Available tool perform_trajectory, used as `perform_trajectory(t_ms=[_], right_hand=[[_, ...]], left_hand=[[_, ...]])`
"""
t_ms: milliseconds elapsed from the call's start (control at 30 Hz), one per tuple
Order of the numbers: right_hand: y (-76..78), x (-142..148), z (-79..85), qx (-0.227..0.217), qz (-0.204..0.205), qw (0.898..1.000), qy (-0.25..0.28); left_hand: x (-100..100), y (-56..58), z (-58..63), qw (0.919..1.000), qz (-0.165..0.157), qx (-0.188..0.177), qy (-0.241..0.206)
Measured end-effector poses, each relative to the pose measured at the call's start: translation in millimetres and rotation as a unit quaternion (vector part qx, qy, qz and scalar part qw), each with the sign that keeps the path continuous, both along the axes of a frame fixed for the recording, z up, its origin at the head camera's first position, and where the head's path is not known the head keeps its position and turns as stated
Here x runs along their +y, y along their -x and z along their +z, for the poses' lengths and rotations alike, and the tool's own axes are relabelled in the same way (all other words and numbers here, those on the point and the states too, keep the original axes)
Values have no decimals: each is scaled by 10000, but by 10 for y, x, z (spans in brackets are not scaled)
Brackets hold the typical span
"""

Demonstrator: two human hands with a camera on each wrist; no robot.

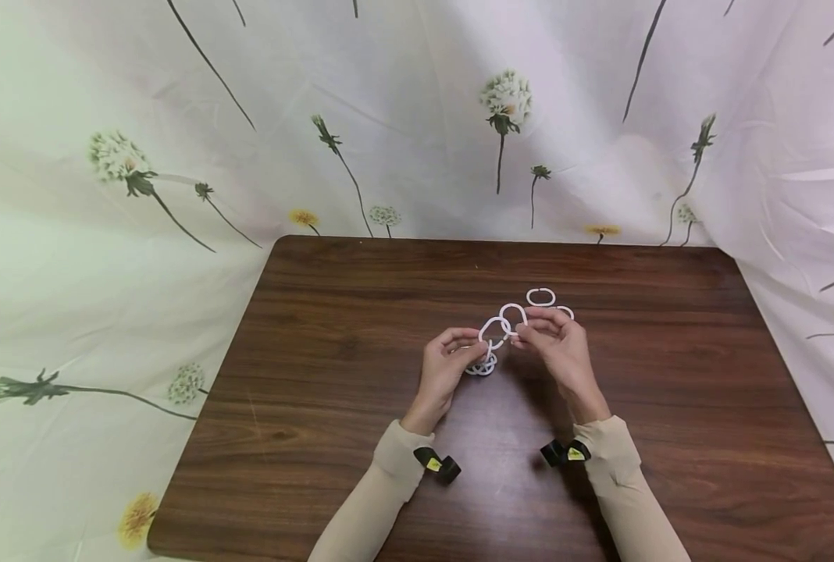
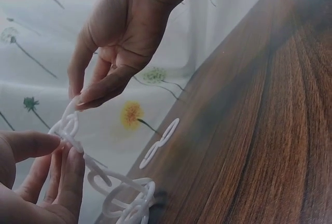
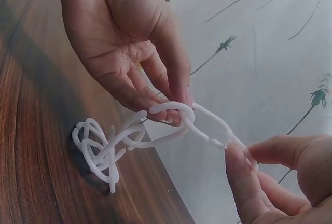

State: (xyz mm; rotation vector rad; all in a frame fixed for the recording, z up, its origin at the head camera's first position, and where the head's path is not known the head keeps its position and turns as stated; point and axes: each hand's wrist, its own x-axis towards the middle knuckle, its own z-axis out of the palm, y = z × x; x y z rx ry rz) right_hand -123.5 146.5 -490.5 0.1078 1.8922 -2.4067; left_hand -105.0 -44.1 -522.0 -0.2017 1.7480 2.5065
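Thumb and fingers of my left hand [image 1: 441, 378] pinch a white plastic chain link [image 1: 483, 326]. My right hand [image 1: 564, 359] holds another white link [image 1: 504, 309] between thumb and fingertips, and the two links are hooked through each other. In the right wrist view, small gaps show in the oval links. From the left hand's link a chain of several joined links [image 3: 96, 154] trails down into a small heap by that hand. Both hands are close together above the table, with the right fingers hiding part of their link.
Beyond the right hand, a loose white link [image 1: 540, 289] lies on the dark wooden table [image 1: 347, 406], and another link [image 1: 566, 310] shows partly behind the fingers. A flower-printed cloth [image 1: 417, 117] hangs along the back and sides of the table.
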Motion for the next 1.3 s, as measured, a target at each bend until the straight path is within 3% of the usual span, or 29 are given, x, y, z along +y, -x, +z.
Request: perform_trajectory(t_ms=[500, 1000, 1300], right_hand=[[40, 17, 0, 151, -259, 9995, -69], [16, 9, 24, 182, -177, 9991, -328], [9, 2, 51, 207, -103, 9991, -350]], left_hand=[[69, -23, 15, 9998, -159, -21, -83], [67, -65, 51, 9991, -402, -2, 163], [62, -57, 42, 9990, -280, 62, 355]])
